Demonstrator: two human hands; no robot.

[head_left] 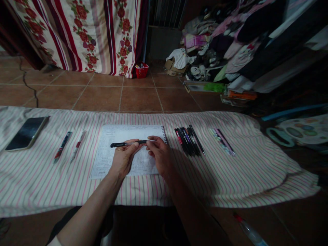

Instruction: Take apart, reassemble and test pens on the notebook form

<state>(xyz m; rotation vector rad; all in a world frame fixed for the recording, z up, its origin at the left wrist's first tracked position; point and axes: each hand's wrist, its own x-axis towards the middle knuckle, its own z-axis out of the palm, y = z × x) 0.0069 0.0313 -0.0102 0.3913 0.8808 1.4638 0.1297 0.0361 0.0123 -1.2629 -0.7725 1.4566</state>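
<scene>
A black pen (129,143) lies level across a spiral notebook with a printed form (128,133). My left hand (124,159) grips the pen's middle between thumb and fingers. My right hand (160,153) pinches its right end, close to the left hand. Both hands hover over the notebook's lower half and hide part of the page. On the striped cloth to the left lie a smartphone (27,133) and two pens (63,147) (78,146). To the right are a bundle of dark pens (188,140) and a smaller pen group (222,141).
The pink-striped cloth (230,177) covers a low table. Beyond it are a tiled floor (97,97), a floral curtain (84,34), a red basket (141,70) and a heap of clothes (217,41). A plastic bottle (249,232) lies on the floor at lower right.
</scene>
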